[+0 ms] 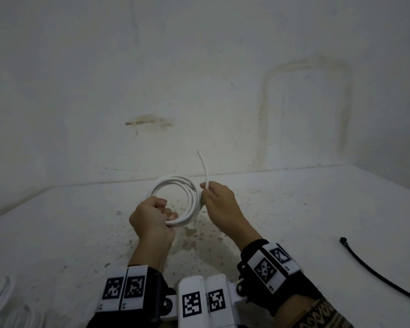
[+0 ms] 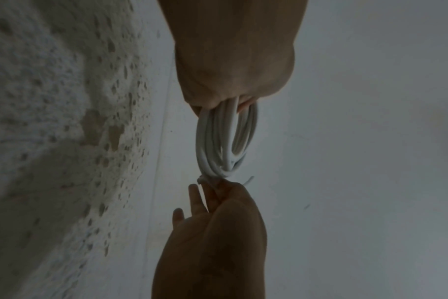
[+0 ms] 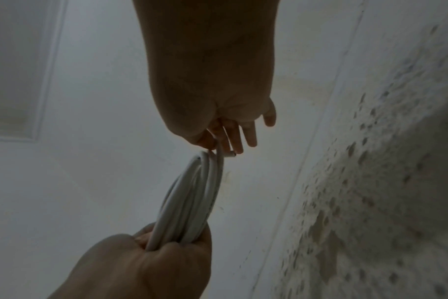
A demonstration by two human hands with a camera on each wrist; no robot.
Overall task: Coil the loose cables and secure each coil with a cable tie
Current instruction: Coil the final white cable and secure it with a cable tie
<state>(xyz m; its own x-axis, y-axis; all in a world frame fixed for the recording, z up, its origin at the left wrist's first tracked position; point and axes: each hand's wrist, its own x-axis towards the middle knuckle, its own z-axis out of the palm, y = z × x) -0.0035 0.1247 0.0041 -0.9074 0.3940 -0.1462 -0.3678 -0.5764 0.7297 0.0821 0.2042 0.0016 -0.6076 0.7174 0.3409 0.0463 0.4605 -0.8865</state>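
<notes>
At lower left, more white cable loops (image 1: 0, 301) lie on the stained white table (image 1: 294, 209). Above its middle, the left hand (image 1: 152, 221) grips the coiled round white cable (image 1: 175, 200); the right hand (image 1: 219, 202) pinches its free end. Far right lies a thin black cable tie (image 1: 374, 271).

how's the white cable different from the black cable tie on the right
The white cable is wound in loops and held off the table, the left hand gripping the coil, the right hand pinching its free end. The black cable tie is thinner, uncoiled, lying untouched on the table. Both are slender and flexible.
</notes>
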